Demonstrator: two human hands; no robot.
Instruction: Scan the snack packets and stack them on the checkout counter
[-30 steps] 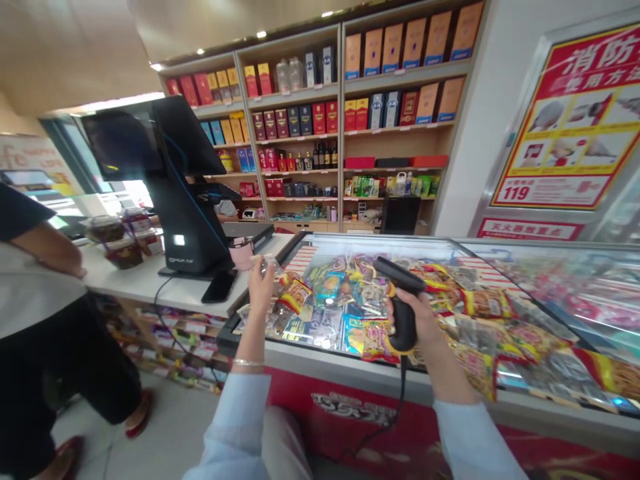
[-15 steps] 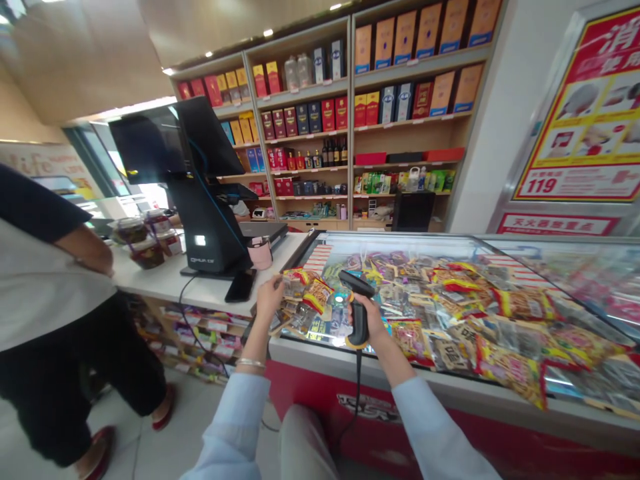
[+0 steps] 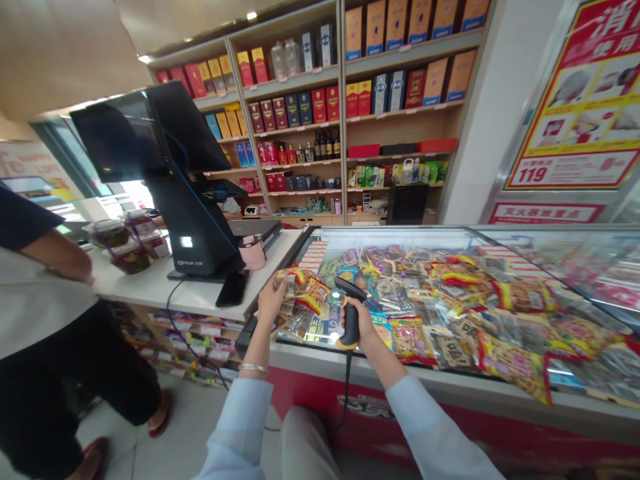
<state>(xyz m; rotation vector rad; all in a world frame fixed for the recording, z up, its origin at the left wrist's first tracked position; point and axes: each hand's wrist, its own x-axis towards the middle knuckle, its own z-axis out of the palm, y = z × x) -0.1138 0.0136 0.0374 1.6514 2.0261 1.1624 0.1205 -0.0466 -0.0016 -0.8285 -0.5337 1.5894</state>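
My right hand [image 3: 361,320] is wrapped round the handle of a black and orange barcode scanner [image 3: 351,313], whose cable hangs down over the front edge of the glass-topped case [image 3: 390,357]. Its head points left, toward red and yellow snack packets [image 3: 313,293] on the glass. At the case's left end, my left hand [image 3: 273,295] touches small packets there; its fingers are bent, and whether they grip one cannot be made out. More snack bags [image 3: 515,363] lie spread over the case to the right of the scanner.
Left on the white counter [image 3: 200,293] are a black phone [image 3: 233,288], a pink cup [image 3: 253,253], a large black monitor stand [image 3: 200,227] and lidded tubs [image 3: 131,257]. A person [image 3: 45,300] stands at the far left. Shelves of boxes [image 3: 300,107] rise behind.
The scanner and my right hand have shifted slightly left over the case. My left hand's fingers have spread a little beside the packets. The camera view has shifted somewhat.
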